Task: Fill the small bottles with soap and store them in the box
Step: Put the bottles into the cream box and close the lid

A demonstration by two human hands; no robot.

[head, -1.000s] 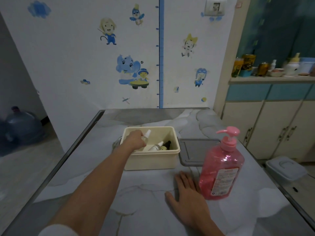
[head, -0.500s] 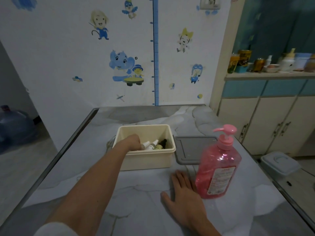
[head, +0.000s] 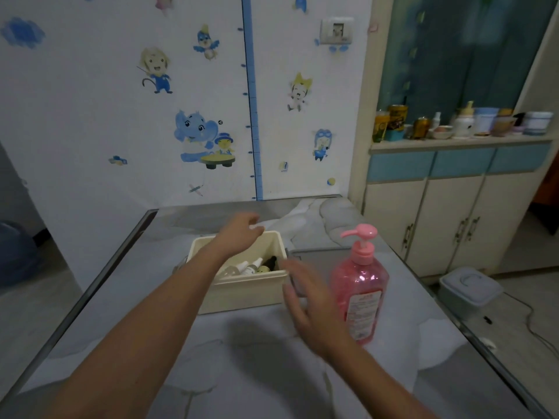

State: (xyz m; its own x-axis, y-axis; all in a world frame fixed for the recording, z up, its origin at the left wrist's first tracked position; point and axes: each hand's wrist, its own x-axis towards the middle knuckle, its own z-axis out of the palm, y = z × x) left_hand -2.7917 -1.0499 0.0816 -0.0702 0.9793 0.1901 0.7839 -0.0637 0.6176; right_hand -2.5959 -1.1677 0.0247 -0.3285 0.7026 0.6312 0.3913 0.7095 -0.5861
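Observation:
A cream box (head: 242, 293) stands mid-table with several small bottles (head: 252, 267) lying inside, white-capped and dark ones. My left hand (head: 239, 232) hovers over the box's far side, fingers loosely apart, holding nothing. My right hand (head: 305, 303) is raised off the table beside the box's right end, fingers spread and blurred, empty. The pink pump soap bottle (head: 360, 291) stands upright just right of that hand.
The grey box lid (head: 320, 257) lies flat behind the soap bottle. The marble-pattern table (head: 242, 373) has metal edges left and right. A grey lidded container (head: 469, 290) sits on the floor at right, before cabinets (head: 453, 219).
My left hand has come up out of the box, leaving the bottle inside. My right hand has lifted off the table and moved toward the box.

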